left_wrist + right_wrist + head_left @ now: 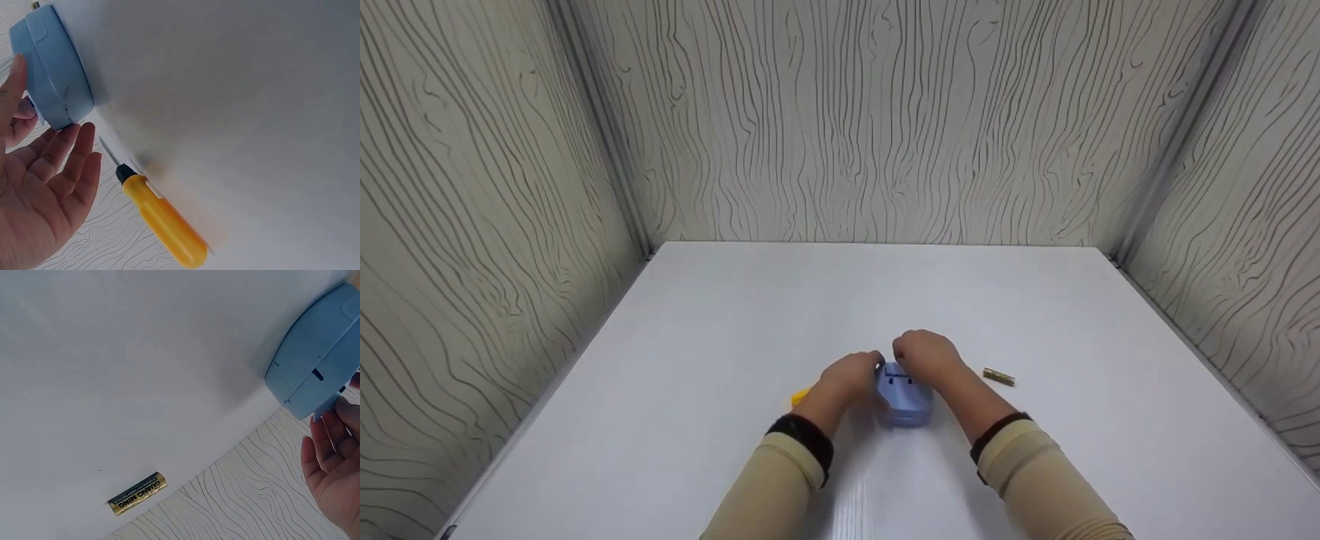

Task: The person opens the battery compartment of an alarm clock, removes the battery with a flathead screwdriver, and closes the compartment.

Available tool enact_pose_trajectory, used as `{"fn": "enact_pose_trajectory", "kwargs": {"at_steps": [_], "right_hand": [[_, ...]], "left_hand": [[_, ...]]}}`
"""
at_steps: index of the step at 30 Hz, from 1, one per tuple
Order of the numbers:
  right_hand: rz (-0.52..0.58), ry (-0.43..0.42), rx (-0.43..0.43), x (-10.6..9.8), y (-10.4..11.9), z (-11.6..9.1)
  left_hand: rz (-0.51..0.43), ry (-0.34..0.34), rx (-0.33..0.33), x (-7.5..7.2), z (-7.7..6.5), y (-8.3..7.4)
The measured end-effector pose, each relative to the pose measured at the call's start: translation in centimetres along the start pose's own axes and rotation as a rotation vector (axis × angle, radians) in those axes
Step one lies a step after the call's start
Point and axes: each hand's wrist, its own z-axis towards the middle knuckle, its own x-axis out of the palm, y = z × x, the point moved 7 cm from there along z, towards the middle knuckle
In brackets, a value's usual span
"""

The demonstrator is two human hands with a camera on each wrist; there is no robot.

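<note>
A light-blue plastic case with rounded sides and small dark slots on top stands between both hands; its exact kind is unclear. My left hand holds it from the left, thumb on the near side and fingertips at the far edge, as the left wrist view shows with the case and hand. At the far end, my right hand pinches a small blue flap that sticks out from the case. In the right wrist view the right hand's fingertips meet the flap.
Left of the case, partly behind the left forearm, lies a yellow-handled screwdriver, its metal tip towards the case. A gold-and-black battery lies to the right on the white table. Wood-grain panels enclose the table.
</note>
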Motion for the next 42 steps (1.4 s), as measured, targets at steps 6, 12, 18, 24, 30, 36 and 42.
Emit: {"fn": "enact_pose_trajectory", "kwargs": {"at_steps": [6, 12, 18, 24, 30, 36, 42], "right_hand": [[0.0, -0.029, -0.02, -0.1, 0.2, -0.2], [-0.007, -0.066, -0.057, -0.4, 0.6, -0.4], [0.027, -0.054, -0.04, -0.4, 0.4, -0.3], [0.048, -0.042, -0.024, -0.2, 0.2, -0.3], [0.131, -0.027, 0.012, 0.2, -0.3, -0.3], [0.199, -0.021, -0.006, 0.3, -0.5, -0.3], [0.194, -0.024, -0.048, 0.3, -0.2, -0.4]], "left_hand": [[0.018, -0.013, 0.026, -0.1, 0.0, 0.0], [0.021, -0.017, 0.044, -0.2, 0.1, 0.0], [0.031, -0.022, 0.056, -0.4, -0.1, -0.1], [0.033, -0.021, 0.048, -0.4, -0.1, -0.2], [0.037, -0.023, 0.047, -0.4, -0.2, -0.2], [0.022, -0.019, 0.037, -0.4, -0.2, -0.1], [0.038, -0.016, 0.032, -0.4, -0.2, -0.2]]}}
